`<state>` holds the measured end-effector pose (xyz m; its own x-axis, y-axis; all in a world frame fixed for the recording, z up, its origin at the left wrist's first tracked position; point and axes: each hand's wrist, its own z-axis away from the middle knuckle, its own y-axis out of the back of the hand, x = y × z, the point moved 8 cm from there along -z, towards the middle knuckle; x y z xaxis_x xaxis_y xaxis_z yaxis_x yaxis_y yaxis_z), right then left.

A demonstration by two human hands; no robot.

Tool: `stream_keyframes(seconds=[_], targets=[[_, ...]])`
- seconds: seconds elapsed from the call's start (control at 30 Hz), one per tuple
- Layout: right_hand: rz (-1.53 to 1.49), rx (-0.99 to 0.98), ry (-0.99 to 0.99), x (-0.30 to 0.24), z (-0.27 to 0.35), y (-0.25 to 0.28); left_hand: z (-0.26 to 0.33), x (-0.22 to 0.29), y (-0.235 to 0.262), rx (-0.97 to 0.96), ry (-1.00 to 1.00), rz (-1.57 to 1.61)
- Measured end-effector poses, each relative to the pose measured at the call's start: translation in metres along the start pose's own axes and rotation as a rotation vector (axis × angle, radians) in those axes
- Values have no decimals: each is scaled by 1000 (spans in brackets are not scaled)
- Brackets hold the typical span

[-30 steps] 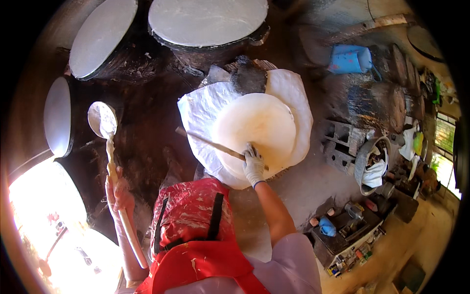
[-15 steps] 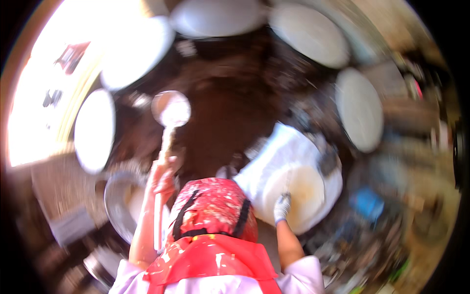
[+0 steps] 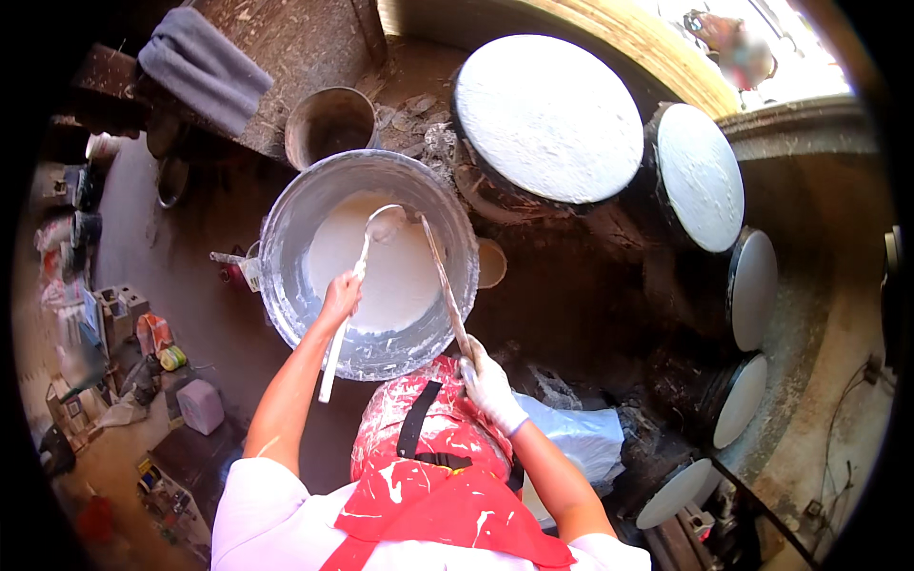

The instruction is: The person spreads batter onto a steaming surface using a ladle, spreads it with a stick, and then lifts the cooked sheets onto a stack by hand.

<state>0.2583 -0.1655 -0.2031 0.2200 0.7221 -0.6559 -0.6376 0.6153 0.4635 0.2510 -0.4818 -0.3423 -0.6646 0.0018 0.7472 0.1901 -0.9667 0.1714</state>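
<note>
A wide metal basin point(image 3: 286, 238) of white batter stands in front of me. My left hand point(image 3: 340, 297), bare, grips the long handle of a ladle point(image 3: 384, 224) whose bowl rests at the batter's surface. My right hand point(image 3: 492, 383), in a white glove, holds a thin flat stick point(image 3: 445, 283) that slants up over the basin's right side. Below my hands hangs my red apron point(image 3: 433, 457), spattered with white.
Round white-covered steamer tops point(image 3: 549, 116) point(image 3: 701, 175) point(image 3: 754, 285) curve along the dark stove at right. A metal bucket point(image 3: 329, 124) and a grey cloth point(image 3: 203, 68) lie beyond the basin. A plastic sheet point(image 3: 581, 433) lies at my right. Small containers clutter the floor at left.
The view has swung from the white sheet on the stove to the batter basin. The ladle has gone from held out over the stove into the basin.
</note>
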Motion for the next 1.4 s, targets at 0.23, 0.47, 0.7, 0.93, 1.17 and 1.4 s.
stream_keyframes(seconds=[0.23,0.47,0.7,0.93,1.17,1.4], targets=[[183,-135,-55,-12,-80,-88,-80,-104,-24,145,190,-324],[-144,90,-14,15,-84,-67,-77,-16,24,488,-311,-534],[-62,-123,-82,-8,-121,-88,-90,-79,-68,111,428,191],[443,-244,129,-3,-28,-15,-8,-31,-112,-356,542,1256],[277,40,473,-15,133,103,156,111,-73,-389,53,1280],[-172,78,419,-8,156,120,116,31,-75,-122,359,1264]])
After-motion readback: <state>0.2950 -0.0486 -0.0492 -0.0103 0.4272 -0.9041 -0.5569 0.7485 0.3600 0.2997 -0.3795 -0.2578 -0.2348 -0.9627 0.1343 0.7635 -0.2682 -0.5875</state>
